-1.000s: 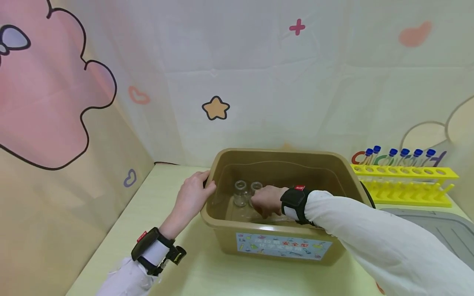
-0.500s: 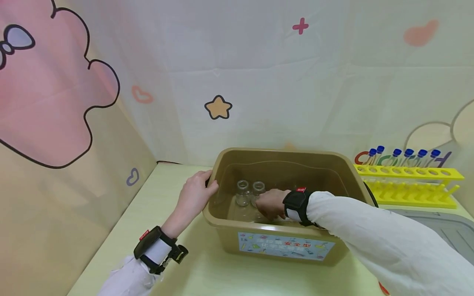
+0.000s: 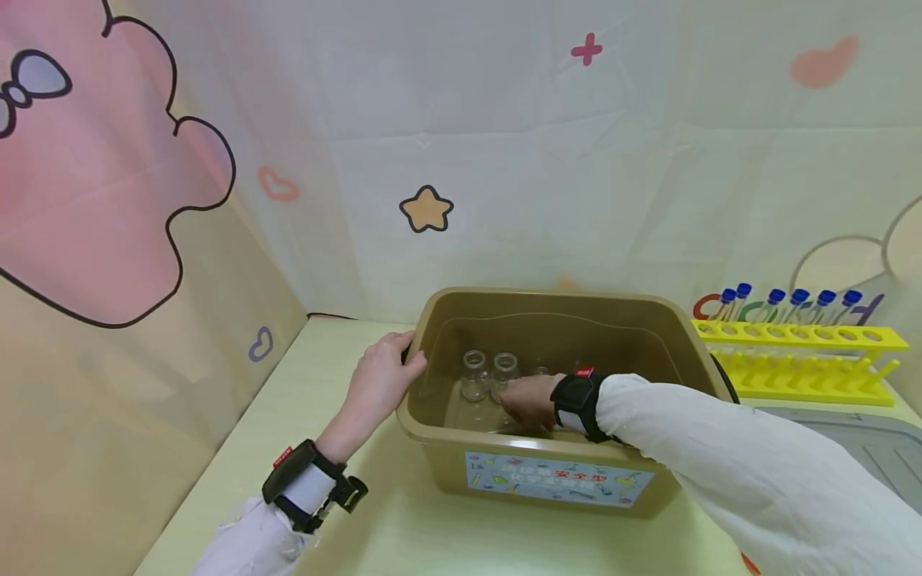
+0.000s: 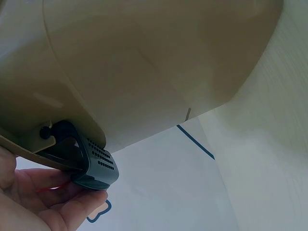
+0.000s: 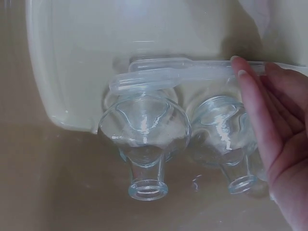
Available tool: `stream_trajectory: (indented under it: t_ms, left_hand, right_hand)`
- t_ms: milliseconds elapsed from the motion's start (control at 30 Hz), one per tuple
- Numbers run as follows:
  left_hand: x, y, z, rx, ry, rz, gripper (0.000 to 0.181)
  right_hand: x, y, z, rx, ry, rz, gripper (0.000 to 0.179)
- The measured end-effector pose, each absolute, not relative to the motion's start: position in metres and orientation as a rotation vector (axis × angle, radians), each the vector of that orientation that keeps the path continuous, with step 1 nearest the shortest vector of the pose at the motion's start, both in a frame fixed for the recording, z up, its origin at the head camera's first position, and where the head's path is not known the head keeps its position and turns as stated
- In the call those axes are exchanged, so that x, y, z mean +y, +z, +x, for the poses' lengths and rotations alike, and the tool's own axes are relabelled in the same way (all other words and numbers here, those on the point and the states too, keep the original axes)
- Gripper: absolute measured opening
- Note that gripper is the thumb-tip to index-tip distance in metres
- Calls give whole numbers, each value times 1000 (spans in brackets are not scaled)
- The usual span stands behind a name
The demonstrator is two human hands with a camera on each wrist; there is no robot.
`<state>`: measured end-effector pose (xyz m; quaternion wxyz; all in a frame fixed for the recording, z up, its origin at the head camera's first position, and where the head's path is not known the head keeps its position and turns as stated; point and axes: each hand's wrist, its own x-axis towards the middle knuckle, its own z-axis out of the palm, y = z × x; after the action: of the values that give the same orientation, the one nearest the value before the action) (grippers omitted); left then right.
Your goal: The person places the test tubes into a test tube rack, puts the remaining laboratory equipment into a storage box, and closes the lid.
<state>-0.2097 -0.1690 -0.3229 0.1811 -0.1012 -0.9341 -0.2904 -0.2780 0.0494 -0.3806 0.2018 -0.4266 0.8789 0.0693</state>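
My left hand (image 3: 382, 378) grips the left end of a brown plastic tub (image 3: 547, 442), thumb at the rim. In the left wrist view its fingers curl beneath a black handle clip (image 4: 100, 161). My right hand (image 3: 531, 398) reaches down inside the tub, its fingers hidden from the head view. In the right wrist view the fingertips pinch clear plastic droppers (image 5: 144, 79), which lie crosswise close beside the glass flasks. One round flask (image 3: 474, 376) stands at the left inside the tub; a second flask (image 3: 506, 368) is right beside it, partly behind my right hand.
A yellow rack (image 3: 799, 384) with several blue-capped test tubes (image 3: 775, 298) stands right of the tub. In front of it lies a grey lid (image 3: 864, 440), partly under my right sleeve. A printed cloth (image 3: 504, 200) hangs close behind the table.
My right hand has shifted slightly right and down inside the tub, so more of the second flask shows. The left hand keeps its grip. The head view has turned slightly left.
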Motion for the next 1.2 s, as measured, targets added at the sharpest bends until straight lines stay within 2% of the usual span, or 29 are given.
stream_trajectory:
  t_ms: [233,767,1200]
  left_hand:
    - [-169,-322,-208,-2657,-837,-266,36]
    - [-168,-322,-207,-2647,-833,-277,34]
    - [-168,-322,-208,-2629,-824,-282,34]
  right_hand:
    - [48,-383,-279,2461,230,-1167,37]
    - [50,-381,-280,2447,167,-1176,49]
    - [51,-382,-279,2463,137,-1085,38]
